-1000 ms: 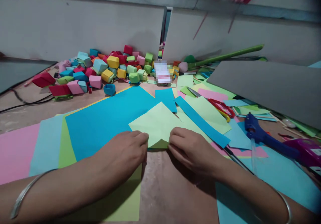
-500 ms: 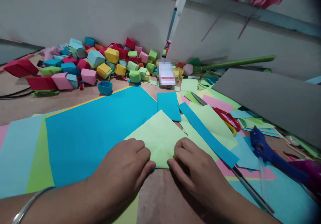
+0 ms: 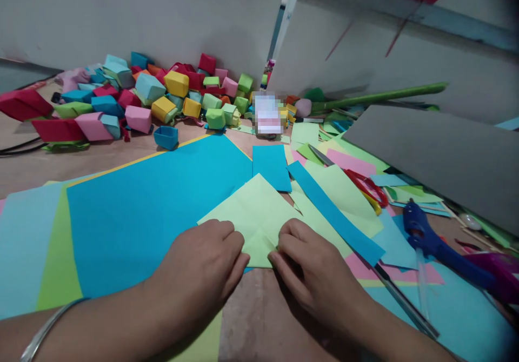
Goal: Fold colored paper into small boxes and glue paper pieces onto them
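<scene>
A pale green sheet of paper (image 3: 259,210) lies in front of me, its folded edge towards me and one corner pointing away. My left hand (image 3: 206,259) has its fingers curled closed on the near left part of that edge. On the near right part, my right hand (image 3: 304,259) pinches the paper between thumb and bent fingers. Faint creases show between the two hands. Under the green paper and to its left spreads a large blue sheet (image 3: 133,216). The paper's side corners are partly hidden by my hands.
Small folded paper boxes (image 3: 164,108) in many colours are heaped along the wall. To the right lie a blue paper strip (image 3: 336,213), red-handled scissors (image 3: 365,186), a blue glue gun (image 3: 441,251) and paper scraps. A grey board (image 3: 438,156) sits at the far right.
The view has shifted slightly. Both hands keep their grip on the folded edge of the green paper, with hardly any movement.
</scene>
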Tool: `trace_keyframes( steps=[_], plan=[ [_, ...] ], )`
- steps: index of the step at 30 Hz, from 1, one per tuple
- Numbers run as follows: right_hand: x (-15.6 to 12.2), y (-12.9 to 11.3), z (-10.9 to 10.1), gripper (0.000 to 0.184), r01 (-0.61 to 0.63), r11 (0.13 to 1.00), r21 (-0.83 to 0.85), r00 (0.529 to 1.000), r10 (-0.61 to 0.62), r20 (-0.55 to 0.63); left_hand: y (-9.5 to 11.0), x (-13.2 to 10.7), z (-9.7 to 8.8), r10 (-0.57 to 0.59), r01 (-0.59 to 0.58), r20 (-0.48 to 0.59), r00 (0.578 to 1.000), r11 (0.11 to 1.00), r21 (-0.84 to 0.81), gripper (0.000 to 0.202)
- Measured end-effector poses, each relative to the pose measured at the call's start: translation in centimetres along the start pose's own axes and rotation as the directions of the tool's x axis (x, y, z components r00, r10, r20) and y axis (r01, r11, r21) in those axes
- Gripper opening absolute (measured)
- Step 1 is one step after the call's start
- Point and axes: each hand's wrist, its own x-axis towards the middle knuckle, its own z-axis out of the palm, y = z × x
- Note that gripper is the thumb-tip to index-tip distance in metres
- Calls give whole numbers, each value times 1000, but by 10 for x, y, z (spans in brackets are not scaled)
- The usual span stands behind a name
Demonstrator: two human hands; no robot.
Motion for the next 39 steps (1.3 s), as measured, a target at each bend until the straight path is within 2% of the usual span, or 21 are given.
trace_keyframes(
  steps=[6, 14, 20, 23, 26, 28, 31, 34, 39],
  plan=[
    [1, 0, -2, 24, -8, 1000, -22, 1000, 8, -1, -1, 1, 0, 33, -33, -19, 999, 999, 17, 29],
    [0, 3, -3, 35, -129, 977, -169, 990, 116, -81, 0, 1, -3, 39, -39, 2, 999, 999, 5, 30],
    [1, 5, -6, 40, -101, 988, -119, 994, 95, -57, 1, 1, -6, 25, -24, 35, 999, 999, -22, 31],
    [2, 5, -6, 38, -99, 989, -105, 994, 94, -54, 0, -1, -5, 8, -9, -21, 1000, 998, -63, 24],
    [2, 4, -6, 36, -102, 987, -121, 994, 96, -53, -2, -4, -3, 135, -144, -126, 983, 987, -66, 17],
    [2, 4, -6, 34, -100, 986, -132, 994, 93, -56, -2, -5, -2, 295, -298, -172, 940, 954, 7, 21],
    [1, 4, -5, 32, -100, 985, -142, 994, 94, -49, 0, -4, -4, 446, -434, -119, 887, 894, 113, 22],
    [1, 4, -5, 32, -97, 984, -146, 995, 96, -16, 2, -2, -5, 479, -468, -43, 877, 871, 150, 18],
    [2, 11, -16, 34, -70, 989, -133, 996, 76, 46, 1, -4, -3, 473, -459, -21, 881, 864, 207, 17]
  ],
)
